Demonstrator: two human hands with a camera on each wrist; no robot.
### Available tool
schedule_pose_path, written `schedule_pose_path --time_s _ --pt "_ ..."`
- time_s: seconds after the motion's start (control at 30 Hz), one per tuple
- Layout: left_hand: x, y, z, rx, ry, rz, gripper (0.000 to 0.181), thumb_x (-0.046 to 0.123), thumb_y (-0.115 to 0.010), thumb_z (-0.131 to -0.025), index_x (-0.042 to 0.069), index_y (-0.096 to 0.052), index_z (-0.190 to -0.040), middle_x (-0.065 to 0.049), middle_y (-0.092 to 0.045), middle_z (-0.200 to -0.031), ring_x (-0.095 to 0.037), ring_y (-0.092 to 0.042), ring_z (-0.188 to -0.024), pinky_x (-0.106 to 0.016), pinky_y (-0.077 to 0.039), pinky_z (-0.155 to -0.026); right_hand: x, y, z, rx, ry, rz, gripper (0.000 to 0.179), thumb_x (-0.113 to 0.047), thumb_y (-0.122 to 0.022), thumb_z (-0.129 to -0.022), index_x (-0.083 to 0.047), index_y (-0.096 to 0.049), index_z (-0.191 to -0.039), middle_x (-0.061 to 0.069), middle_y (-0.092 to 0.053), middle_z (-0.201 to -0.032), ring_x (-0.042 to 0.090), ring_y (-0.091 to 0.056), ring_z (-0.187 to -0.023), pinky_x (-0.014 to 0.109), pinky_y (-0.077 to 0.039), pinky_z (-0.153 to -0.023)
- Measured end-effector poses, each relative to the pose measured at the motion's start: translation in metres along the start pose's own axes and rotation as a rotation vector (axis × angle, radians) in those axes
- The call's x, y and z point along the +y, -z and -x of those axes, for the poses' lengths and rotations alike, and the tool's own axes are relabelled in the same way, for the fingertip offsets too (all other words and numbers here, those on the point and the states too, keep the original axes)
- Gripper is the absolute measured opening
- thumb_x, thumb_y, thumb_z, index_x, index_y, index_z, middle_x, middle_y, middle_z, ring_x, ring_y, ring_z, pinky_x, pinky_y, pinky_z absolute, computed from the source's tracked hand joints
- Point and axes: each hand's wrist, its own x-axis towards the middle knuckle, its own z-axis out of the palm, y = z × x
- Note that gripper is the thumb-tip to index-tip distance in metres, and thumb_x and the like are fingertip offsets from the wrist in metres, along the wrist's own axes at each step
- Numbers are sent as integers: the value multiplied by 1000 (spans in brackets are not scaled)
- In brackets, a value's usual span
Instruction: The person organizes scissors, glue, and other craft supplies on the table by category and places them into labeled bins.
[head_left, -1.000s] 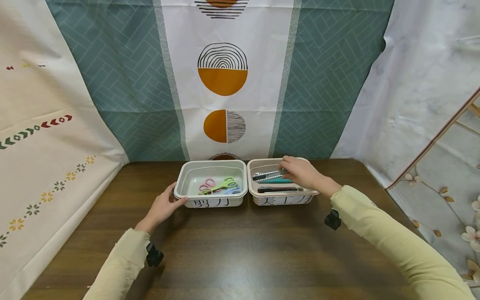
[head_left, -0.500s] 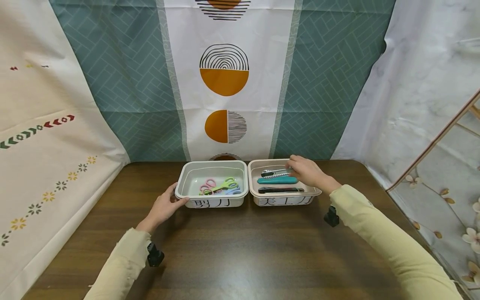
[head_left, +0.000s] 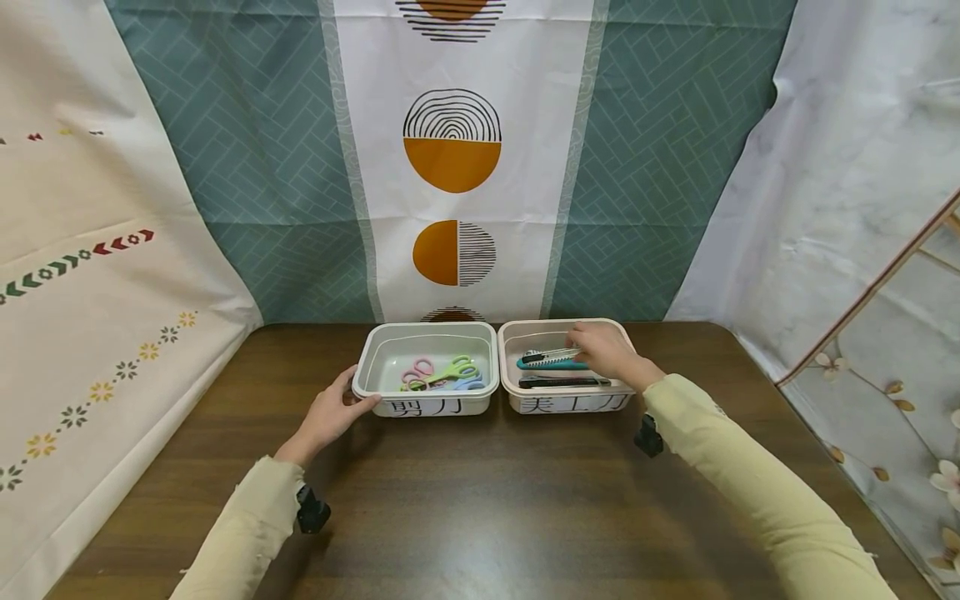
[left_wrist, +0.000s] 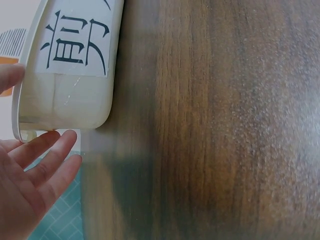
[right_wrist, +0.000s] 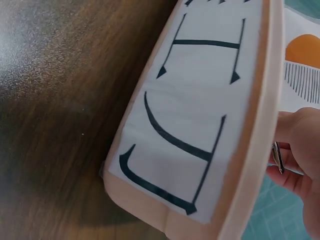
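Observation:
My left hand holds the front left corner of a white plastic bin, thumb on the rim and fingers against the side. Pink, green and blue scissors lie inside that bin. Reaching into the pink bin on the right, my right hand pinches a slim silver utility knife with a dark tip. A teal utility knife lies just below it, partly covered by the hand. Along the bin's front side lies a black utility knife. In the right wrist view, a metal knife end shows between the fingers.
Both bins stand side by side at the back of a brown wooden table, with labels on their fronts. A patterned curtain hangs behind them, and cloth covers both side walls. Black cameras are strapped to both wrists.
My right hand shifts right with the silver utility knife, then lowers it and comes back left over the teal one. The left hand stays at the white bin; the head view drifts slightly.

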Motion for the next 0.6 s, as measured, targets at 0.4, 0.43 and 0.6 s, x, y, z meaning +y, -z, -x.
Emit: schedule_pose_path --time_s 0.4,0.43,0.6 --pt "-2 -1 -3 5 18 -1 71 35 -63 -84 2 -30 -138 -20 -52 -123 -26 -58 -92 -40 -42 -80 -4 -5 -10 -66 -26 -24 14 -12 -71 -78 -8 -66 -91 4 -58 -85 19 -58 -73 33 -47 -64" --pt "-2 -1 -3 5 20 -4 71 35 -63 -84 2 -30 -138 -20 -53 -123 -25 -58 -91 -39 -42 -79 -4 -6 -11 -78 -30 -32 14 -12 -70 -78 -8 -66 -91 4 -58 -86 19 -58 -73 33 -47 -64" --pt "0 -2 -3 -1 29 -4 72 36 -63 -84 2 -29 -139 -20 -52 -123 -25 -56 -92 -39 -42 -80 -5 -8 -14 -121 -68 -103 15 -11 -69 -79 -7 -66 -93 5 -58 -89 21 -60 -77 35 -47 -66"
